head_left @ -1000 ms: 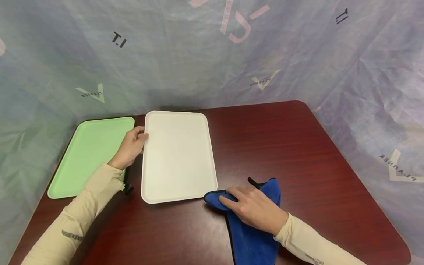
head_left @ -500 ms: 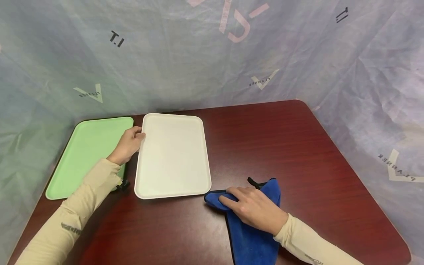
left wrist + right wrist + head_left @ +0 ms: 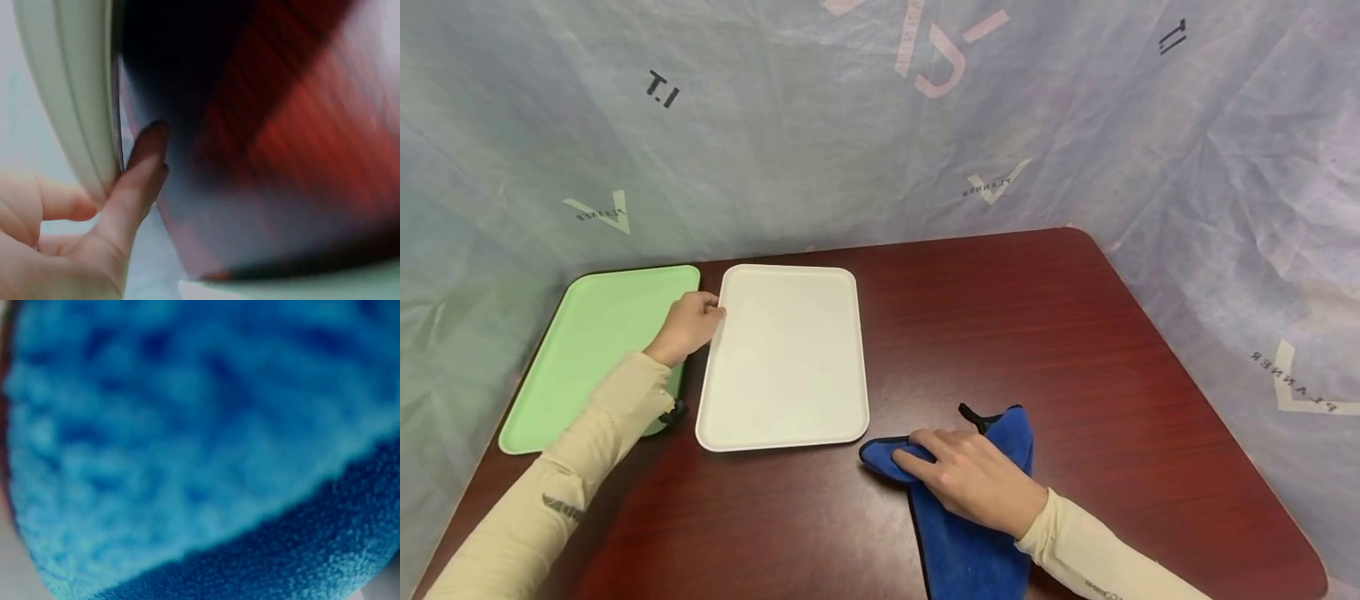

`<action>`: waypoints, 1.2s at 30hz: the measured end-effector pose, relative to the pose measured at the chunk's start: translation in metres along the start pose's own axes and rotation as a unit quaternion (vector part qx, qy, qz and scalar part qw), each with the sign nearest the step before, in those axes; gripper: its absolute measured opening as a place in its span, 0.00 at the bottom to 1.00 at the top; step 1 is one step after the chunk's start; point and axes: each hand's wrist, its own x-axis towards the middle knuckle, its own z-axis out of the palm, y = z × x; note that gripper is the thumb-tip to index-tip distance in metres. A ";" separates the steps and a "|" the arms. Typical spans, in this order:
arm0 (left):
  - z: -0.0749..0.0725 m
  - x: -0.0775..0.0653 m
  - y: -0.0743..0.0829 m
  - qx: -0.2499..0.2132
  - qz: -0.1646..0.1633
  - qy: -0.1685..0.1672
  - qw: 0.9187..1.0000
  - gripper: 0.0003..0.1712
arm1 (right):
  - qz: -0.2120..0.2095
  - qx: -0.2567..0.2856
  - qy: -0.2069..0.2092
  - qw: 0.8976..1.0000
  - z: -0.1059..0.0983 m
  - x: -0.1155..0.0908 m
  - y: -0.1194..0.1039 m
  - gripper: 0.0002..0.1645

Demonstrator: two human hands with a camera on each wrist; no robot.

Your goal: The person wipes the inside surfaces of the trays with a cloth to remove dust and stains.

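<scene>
My left hand [image 3: 688,323] pinches the left edge of a white rectangular tray [image 3: 784,358], near its far corner. In the left wrist view the tray's pale rim [image 3: 72,106] runs down between the thumb and fingers of the left hand [image 3: 94,250]. Beyond it the tabletop shows blurred. At the near right, my right hand [image 3: 973,482] holds a bunched blue cloth [image 3: 973,554] with dark edging, thumb and fingers bent over a fold. The cloth's near corner lies close to the tray. In the right wrist view the blue fuzzy cloth [image 3: 187,456] fills nearly everything, hiding the fingers.
A light green tray [image 3: 598,350] lies left of the white one, partly covered by the left forearm. Both are on a dark red wooden table [image 3: 1000,317] with rounded corners. Grey printed fabric [image 3: 865,150] hangs along its back and sides.
The white tray has moved left and come down toward the table, with the left hand still gripping its edge. The right hand and blue cloth have stayed nearly in place.
</scene>
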 end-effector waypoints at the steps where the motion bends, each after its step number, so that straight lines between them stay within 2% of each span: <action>1: 0.000 0.001 0.000 0.022 0.012 0.009 1.000 0.19 | 0.000 -0.001 0.000 1.000 0.000 0.000 0.000 0.24; 5: 0.002 0.005 -0.002 0.083 0.045 0.031 0.995 0.28 | 0.006 -0.002 -0.009 1.000 0.001 0.000 -0.001 0.23; 7: 0.002 0.008 -0.004 0.100 0.045 0.029 0.993 0.29 | 0.004 -0.005 -0.010 1.000 0.002 0.000 -0.002 0.24; 13: 0.001 0.014 -0.010 0.140 0.010 0.005 0.990 0.29 | -0.003 -0.003 -0.006 1.000 0.003 0.001 0.000 0.23; 18: 0.001 0.017 -0.012 0.178 -0.006 0.003 0.984 0.27 | -0.003 0.003 -0.003 1.000 0.003 0.001 0.000 0.22; 29: -0.008 0.025 -0.011 0.211 -0.035 -0.026 0.977 0.17 | 0.008 0.007 -0.010 1.000 0.000 0.000 0.000 0.20; 36: -0.016 0.029 -0.020 0.218 -0.057 -0.030 0.974 0.16 | 0.005 0.011 -0.008 1.000 0.002 0.000 0.000 0.18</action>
